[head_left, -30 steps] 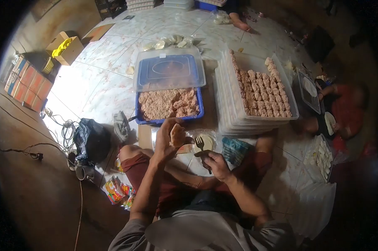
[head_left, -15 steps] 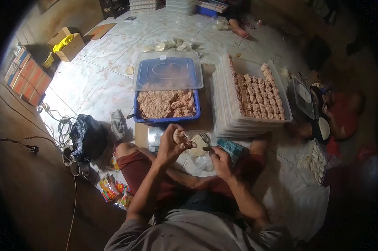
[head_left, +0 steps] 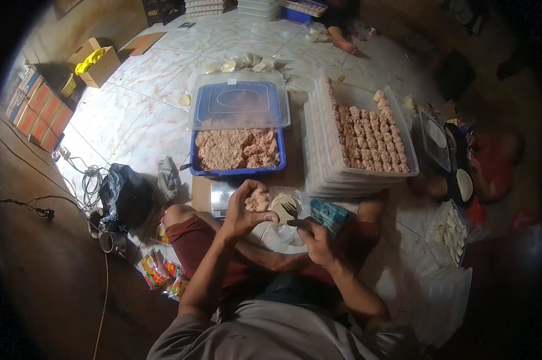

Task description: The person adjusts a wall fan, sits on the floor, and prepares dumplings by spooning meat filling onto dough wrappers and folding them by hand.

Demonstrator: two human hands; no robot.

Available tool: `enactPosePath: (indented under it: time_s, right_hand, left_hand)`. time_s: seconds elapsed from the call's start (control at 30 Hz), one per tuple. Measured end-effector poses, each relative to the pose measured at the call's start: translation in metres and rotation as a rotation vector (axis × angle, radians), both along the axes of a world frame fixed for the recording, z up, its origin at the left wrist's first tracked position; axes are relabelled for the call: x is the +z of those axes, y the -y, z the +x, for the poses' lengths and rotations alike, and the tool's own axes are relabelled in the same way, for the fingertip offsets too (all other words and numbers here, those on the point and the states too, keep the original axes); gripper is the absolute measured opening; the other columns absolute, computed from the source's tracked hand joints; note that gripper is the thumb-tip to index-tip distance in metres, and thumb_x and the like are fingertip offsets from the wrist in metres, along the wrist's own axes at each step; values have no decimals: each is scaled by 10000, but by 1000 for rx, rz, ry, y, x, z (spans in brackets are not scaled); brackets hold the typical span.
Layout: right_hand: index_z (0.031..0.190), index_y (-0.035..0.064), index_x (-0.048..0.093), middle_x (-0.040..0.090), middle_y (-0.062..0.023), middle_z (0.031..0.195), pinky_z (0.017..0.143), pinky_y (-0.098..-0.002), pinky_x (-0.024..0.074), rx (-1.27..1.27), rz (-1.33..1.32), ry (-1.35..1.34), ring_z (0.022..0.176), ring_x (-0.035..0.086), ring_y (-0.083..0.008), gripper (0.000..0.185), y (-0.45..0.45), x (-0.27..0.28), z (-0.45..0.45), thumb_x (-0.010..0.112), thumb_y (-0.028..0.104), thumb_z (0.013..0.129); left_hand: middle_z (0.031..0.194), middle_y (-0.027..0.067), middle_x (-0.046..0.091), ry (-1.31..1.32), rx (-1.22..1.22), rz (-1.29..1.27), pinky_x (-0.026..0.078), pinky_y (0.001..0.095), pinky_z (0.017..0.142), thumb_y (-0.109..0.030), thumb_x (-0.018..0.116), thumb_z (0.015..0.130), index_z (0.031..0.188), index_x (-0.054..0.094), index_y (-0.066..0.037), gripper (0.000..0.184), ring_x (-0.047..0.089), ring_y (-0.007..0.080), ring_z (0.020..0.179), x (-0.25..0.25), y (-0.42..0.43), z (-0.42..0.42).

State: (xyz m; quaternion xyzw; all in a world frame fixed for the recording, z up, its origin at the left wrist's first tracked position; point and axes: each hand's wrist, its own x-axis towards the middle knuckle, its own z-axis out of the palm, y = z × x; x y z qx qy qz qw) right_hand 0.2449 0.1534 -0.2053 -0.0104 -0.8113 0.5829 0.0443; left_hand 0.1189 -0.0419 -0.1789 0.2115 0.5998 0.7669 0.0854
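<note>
My left hand (head_left: pixel 242 210) is curled around a lump of pinkish minced meat (head_left: pixel 257 201), its thumb stretched out to the right. Earlier a pale dough wrapper showed around the meat; now my fingers mostly hide it. My right hand (head_left: pixel 316 237) grips a fork (head_left: pixel 290 210) by the handle, tines pointing up and left. Below the fork lie round pale dough wrappers (head_left: pixel 281 211) on clear plastic. Just beyond my hands stands a blue tub (head_left: pixel 238 173) of minced meat (head_left: pixel 226 149), its clear lid (head_left: pixel 239 99) pushed back over the far half.
Stacked clear trays (head_left: pixel 322 162) stand to the right, the top one holding rows of filled dumplings (head_left: pixel 370 138). A black plastic bag (head_left: pixel 125 195) and cables lie left. A scale (head_left: pixel 220 195) sits behind my left hand. Another person (head_left: pixel 493 165) is at the far right.
My left hand has turned so the meat faces up more. The fork has tilted, with its tines now clearer over the wrappers, and my right hand has dropped slightly.
</note>
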Motion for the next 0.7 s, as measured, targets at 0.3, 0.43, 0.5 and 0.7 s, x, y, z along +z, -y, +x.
enactPosePath:
  time_s: [0.3, 0.43, 0.5, 0.7]
  right_hand:
    - [1023, -38, 618, 611, -201, 931, 752, -411, 490, -54, 303, -106, 858, 618, -379, 156, 8, 33, -12, 556, 15, 890]
    - [1055, -5, 642, 635, -201, 935, 778, -418, 502, -127, 302, -71, 887, 634, -366, 177, 3, 66, -9, 555, 60, 916]
    - [1051, -5, 642, 638, -198, 937, 778, -421, 502, -91, 362, -81, 887, 635, -366, 172, 8, 66, -12, 557, 61, 916]
    - [1035, -6, 641, 639, -171, 883, 739, -397, 502, -109, 351, -182, 843, 643, -329, 156, 27, 62, -39, 559, 91, 945]
  left_hand:
    - [851, -1, 542, 42, -29, -121, 456, 264, 646, -164, 941, 626, 956, 619, -32, 480, 497, 102, 736, -9, -11, 0]
    - [765, 52, 590, -158, 18, -502, 483, 304, 633, -159, 883, 706, 903, 631, -41, 341, 565, 170, 681, -10, 0, -9]
    - [748, 85, 605, -216, 5, -564, 489, 330, 622, -165, 853, 735, 878, 625, -41, 296, 596, 221, 677, -19, -3, -10]
    - [782, 90, 662, -210, 39, -802, 488, 302, 640, -148, 826, 767, 889, 638, -34, 252, 605, 123, 695, -15, 2, -7]
